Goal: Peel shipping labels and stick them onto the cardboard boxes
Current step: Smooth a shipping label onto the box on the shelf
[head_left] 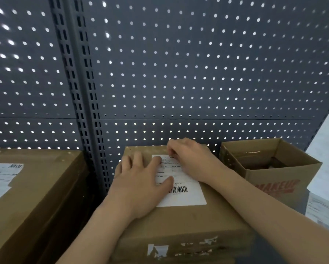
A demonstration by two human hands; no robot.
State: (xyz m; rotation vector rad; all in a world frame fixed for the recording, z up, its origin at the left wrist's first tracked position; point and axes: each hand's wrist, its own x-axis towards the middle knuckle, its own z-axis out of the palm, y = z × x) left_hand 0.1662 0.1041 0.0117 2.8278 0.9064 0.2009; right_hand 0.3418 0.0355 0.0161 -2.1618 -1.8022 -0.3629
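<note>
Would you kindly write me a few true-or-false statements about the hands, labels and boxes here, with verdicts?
1. The left hand and right hand both touch the label on the middle box. True.
2. The right-side box is sealed shut. False: its top is open.
3. A second label lies on the left-side box. True.
4. The left hand hides the barcode. False: the barcode shows beside the thumb.

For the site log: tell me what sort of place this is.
Probably a warehouse packing or shipping station: a brown cardboard box bearing a white barcoded shipping label, and a dark grey perforated metal shelving panel behind.
</note>
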